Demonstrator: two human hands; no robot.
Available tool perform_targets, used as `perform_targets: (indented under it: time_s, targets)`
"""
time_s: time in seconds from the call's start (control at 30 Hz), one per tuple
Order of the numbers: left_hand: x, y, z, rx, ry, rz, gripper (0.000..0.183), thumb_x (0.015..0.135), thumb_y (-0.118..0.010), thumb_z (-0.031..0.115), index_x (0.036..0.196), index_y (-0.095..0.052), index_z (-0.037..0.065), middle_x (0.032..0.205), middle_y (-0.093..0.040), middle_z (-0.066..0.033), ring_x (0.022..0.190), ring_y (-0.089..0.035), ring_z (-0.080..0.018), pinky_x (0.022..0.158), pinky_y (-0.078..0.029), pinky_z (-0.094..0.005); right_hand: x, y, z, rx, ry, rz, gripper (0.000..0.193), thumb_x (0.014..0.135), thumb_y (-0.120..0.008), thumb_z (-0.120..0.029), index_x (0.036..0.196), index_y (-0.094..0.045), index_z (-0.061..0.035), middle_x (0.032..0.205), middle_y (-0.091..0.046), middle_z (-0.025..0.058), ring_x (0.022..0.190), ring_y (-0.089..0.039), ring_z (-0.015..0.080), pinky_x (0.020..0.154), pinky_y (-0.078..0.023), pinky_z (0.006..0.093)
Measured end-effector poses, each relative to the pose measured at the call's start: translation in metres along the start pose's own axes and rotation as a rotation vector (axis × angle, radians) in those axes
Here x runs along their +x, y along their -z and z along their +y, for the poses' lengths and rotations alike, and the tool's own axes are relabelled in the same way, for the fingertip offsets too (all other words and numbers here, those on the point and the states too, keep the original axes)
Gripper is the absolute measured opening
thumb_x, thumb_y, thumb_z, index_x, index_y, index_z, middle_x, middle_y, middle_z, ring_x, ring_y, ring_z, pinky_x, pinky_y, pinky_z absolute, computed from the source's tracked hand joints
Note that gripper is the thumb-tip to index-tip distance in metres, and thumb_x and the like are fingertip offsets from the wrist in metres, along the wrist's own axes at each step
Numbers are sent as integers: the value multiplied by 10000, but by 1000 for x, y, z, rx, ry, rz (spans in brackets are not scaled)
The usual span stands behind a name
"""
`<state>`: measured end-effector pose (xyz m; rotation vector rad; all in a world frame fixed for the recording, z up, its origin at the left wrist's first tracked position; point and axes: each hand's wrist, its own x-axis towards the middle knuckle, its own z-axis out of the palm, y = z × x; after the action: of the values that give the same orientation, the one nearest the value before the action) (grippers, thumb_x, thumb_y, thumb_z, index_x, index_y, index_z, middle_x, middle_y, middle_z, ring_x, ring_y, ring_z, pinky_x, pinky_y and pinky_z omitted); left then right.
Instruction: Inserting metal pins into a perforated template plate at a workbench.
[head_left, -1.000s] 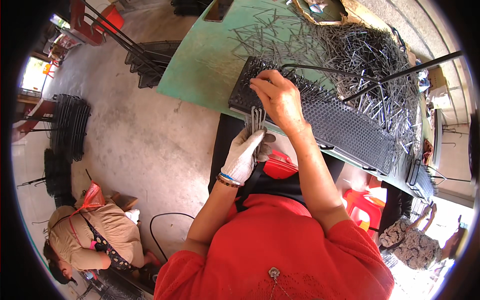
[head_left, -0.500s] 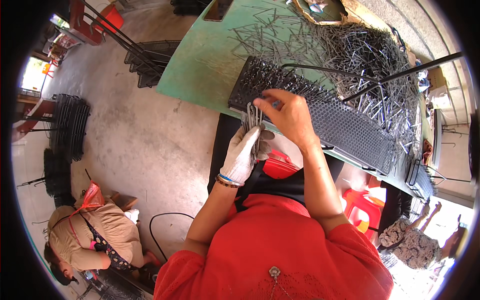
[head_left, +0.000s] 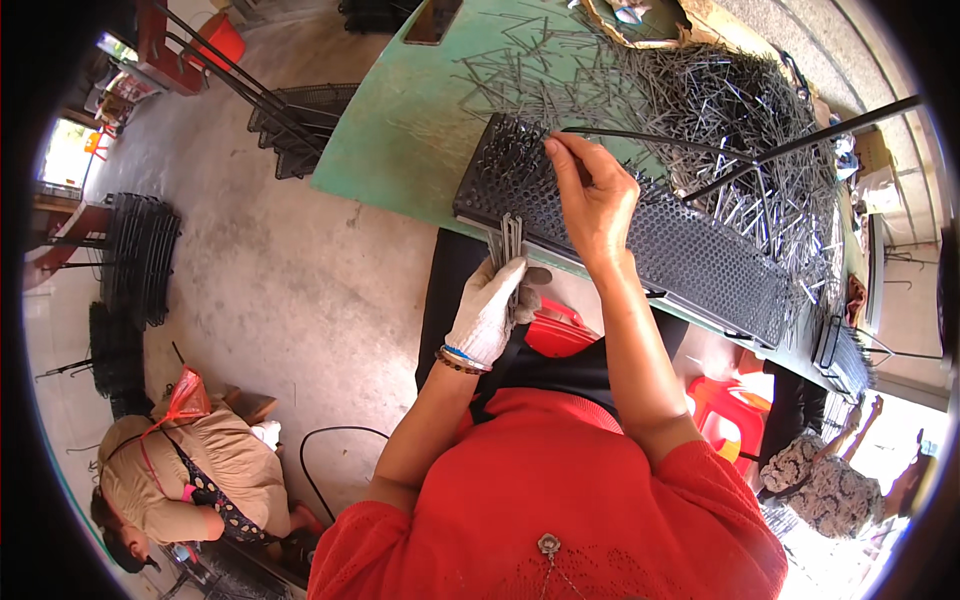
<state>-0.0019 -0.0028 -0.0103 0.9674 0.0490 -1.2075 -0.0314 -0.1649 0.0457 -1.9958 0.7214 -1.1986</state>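
Note:
My left hand (head_left: 484,310), in a white knitted glove with grey fingertips, is closed round a bundle of thin metal rods (head_left: 511,236), which point up toward the table edge. Bare, my right hand (head_left: 602,200) pinches thumb and forefinger together above a black perforated metal panel (head_left: 700,255); anything between the fingertips is too small to make out. Many similar rods (head_left: 510,150) stand in the holes along the panel's left end and far side. The right part of the panel's holes shows bare. The panel lies along the near edge of the green table (head_left: 390,140).
Loose metal rods (head_left: 745,110) heap behind the panel. A black bar frame (head_left: 757,162) crosses above it. A red stool (head_left: 720,415) stands at lower right. One person (head_left: 200,470) bends at lower left; another (head_left: 825,485) works at right. Stacked black racks (head_left: 140,260) stand left.
My right hand has moved from the rod bundle up and away, over the panel's standing rods. My left hand stays nearly in place, still gripping the bundle.

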Motion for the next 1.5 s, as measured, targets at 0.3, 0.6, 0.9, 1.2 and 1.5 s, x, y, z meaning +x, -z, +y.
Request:
perform_targets:
  time_s: [0.3, 0.6, 0.9, 1.2, 1.5]
  targets:
    - [-4, 1, 6, 13, 32, 6, 181, 981, -560, 175, 1122, -579, 63, 882, -703, -115, 597, -641, -113, 442, -450, -205, -12, -18, 24, -87, 240, -14, 135, 844, -734, -85, 968, -723, -35, 878, -701, 98, 707, -669, 226, 649, -529, 307]
    - [-4, 1, 8, 10, 25, -26, 214, 981, -553, 197, 1134, -588, 52, 912, -710, -111, 605, -652, -119, 480, -513, -209, -14, -10, 19, -265, 374, -211, 152, 806, -734, -105, 945, -718, -44, 995, -640, 79, 829, -625, 272, 740, -500, 380]
    - [-3, 1, 6, 32, 27, -19, 230, 993, -528, 201, 1158, -577, 47, 892, -704, -110, 614, -651, -125, 473, -500, -218, -6, -6, 14, -309, 416, -205, 152, 827, -713, -98, 967, -717, -40, 980, -639, 96, 823, -622, 278, 740, -499, 365]
    - [-3, -1, 5, -14, -91, -56, 228, 1003, -515, 202, 1169, -578, 59, 914, -703, -88, 649, -651, -110, 532, -520, -213, -19, 18, -10, -57, -80, -327, 313, 805, -795, -235, 993, -717, 3, 1000, -671, 106, 589, -558, 136, 559, -472, 271]
    - [-6, -5, 5, -33, -120, -112, 213, 1001, -528, 212, 1141, -573, 58, 915, -702, -76, 651, -644, -99, 519, -510, -202, -33, 19, -4, 169, -384, -532, 188, 857, -733, -105, 988, -709, 28, 720, -680, 36, 606, -547, 44, 538, -445, 231]
